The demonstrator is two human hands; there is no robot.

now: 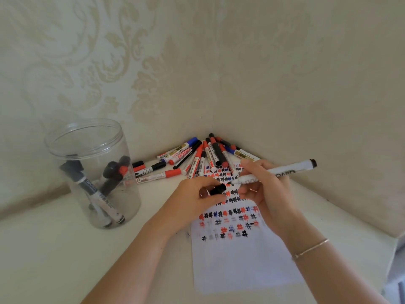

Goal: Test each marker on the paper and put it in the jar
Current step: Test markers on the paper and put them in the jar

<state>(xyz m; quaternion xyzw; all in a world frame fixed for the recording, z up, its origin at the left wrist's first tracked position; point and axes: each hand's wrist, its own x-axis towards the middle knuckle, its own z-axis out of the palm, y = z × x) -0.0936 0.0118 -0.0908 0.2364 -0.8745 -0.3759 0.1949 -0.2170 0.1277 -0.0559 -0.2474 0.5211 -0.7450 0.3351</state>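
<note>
Hands meet mid-frame over the paper [241, 260], and it looks like the cap-on or cap-off part of the cycle, hard to say which from one shot. The right hand [266, 189] grips a white marker [282, 172] that lies nearly level, with its dark end out toward the right edge of the frame and its black tip pointing left. The left hand [197, 197] pinches the black cap [217, 189] just beside that tip, not quite on it as far as anyone can tell. So both hands are busy and close together, with cap and tip a hair apart.

The paper runs from center down to the lower right, and its top half is packed with little hash marks in black, red and blue, so lots of testing is done already. The bottom half is blank.

The jar [94, 172], clear plastic with no lid, stands at the left of the frame, well apart from the hands, and a handful of markers are leaning in it. A pile of markers [197, 155] still sits in the corner of the walls above the paper, with some lying on its top edge, so the job is maybe partway done at best.

Judgement call on the next move: if the cap is coming off, the tip needs to drop to a blank patch lower on the sheet. If it's going on, push it till it seats, then reach way over left to the jar.
</note>
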